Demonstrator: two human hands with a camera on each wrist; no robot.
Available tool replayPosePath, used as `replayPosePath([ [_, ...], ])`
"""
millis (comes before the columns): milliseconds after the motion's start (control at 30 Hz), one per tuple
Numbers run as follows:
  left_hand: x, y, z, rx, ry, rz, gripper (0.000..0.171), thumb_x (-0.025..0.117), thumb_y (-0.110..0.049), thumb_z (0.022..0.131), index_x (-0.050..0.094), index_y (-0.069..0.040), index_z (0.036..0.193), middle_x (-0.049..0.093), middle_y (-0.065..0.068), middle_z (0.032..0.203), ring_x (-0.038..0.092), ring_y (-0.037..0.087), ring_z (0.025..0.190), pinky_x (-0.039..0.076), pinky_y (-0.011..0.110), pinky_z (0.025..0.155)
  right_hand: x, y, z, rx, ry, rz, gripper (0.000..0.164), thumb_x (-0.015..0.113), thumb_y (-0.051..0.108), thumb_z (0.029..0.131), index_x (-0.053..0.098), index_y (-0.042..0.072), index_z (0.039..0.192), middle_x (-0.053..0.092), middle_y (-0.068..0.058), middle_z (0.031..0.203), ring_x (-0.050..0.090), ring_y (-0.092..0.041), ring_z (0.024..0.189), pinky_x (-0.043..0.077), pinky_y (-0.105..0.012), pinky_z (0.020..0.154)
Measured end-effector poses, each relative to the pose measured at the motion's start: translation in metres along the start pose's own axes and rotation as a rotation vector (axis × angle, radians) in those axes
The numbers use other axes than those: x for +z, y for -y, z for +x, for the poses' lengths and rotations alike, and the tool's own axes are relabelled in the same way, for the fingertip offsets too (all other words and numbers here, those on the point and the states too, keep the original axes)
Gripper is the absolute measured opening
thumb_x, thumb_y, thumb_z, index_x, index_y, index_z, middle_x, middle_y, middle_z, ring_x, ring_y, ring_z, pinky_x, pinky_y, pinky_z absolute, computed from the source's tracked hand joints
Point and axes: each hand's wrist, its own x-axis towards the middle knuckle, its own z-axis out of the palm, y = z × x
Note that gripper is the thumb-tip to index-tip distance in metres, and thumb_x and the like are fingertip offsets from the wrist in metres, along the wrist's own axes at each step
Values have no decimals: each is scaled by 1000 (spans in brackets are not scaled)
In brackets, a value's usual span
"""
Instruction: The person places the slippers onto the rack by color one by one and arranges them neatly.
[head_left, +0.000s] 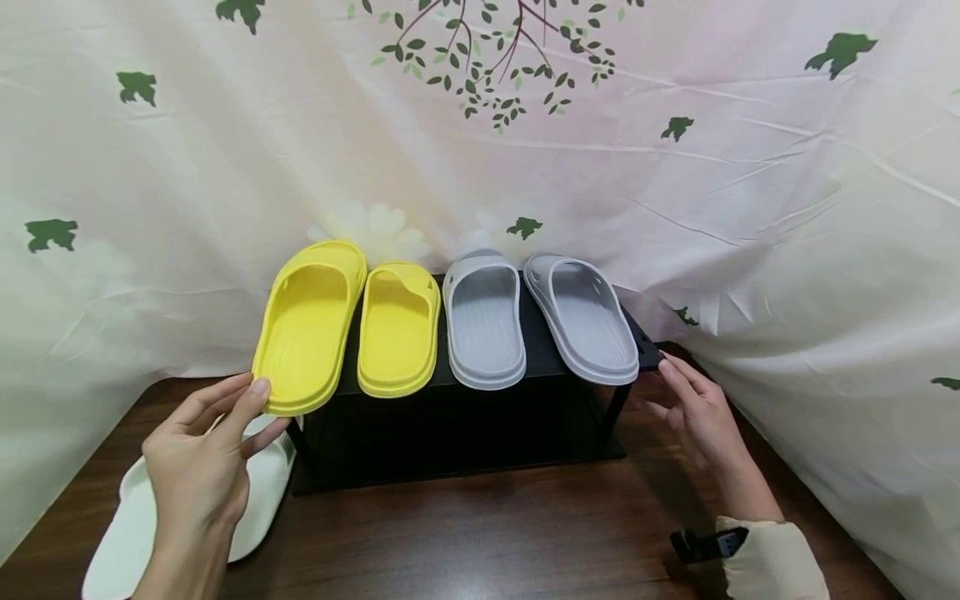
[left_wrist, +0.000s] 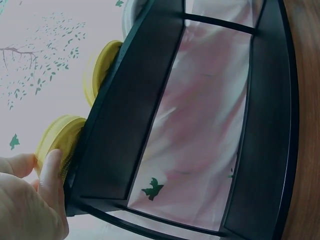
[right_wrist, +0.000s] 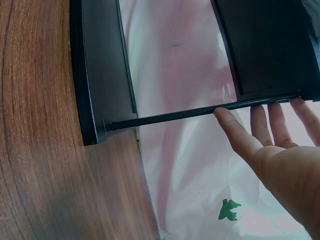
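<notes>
A two-tier black shoe rack (head_left: 543, 354) carries two yellow slippers and two grey ones in a row on its top shelf. At the row's left end, my left hand (head_left: 202, 454) pinches the heel of the larger-looking yellow slipper (head_left: 303, 333); in the left wrist view its fingers (left_wrist: 50, 172) lie against that heel. Beside it is the other yellow slipper (head_left: 397, 333), then one grey slipper (head_left: 486, 325) and another grey slipper (head_left: 588, 325), angled outward. My right hand (head_left: 697, 412) touches the rack's right end, fingertips (right_wrist: 225, 115) against a side post, fingers extended.
White slippers (head_left: 258, 492) lie on the wooden floor (head_left: 465, 542), partly behind my left forearm. The rack's lower shelf (head_left: 450, 433) sits near the floor. A pale printed cloth (head_left: 225, 167) hangs behind the rack and along both sides. A black strap (head_left: 705, 546) is at my right cuff.
</notes>
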Motion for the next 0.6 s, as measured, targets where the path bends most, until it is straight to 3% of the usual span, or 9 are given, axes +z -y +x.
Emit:
replayPosePath([
  [333, 3, 2, 1, 32, -6, 78, 38, 83, 6, 62, 69, 8, 97, 60, 12, 88, 68, 23, 71, 57, 40, 48, 0, 0, 0, -1, 4, 16, 34, 42, 21, 101, 49, 6, 131, 64, 3, 109, 62, -8, 99, 59, -32, 81],
  [600, 3, 7, -1, 130, 14, 107, 37, 83, 1, 64, 68, 10, 97, 57, 11, 75, 67, 19, 62, 57, 35, 46, 1, 0, 0, -5, 18, 23, 33, 41, 20, 101, 49, 7, 131, 65, 4, 107, 63, -7, 99, 59, -31, 81],
])
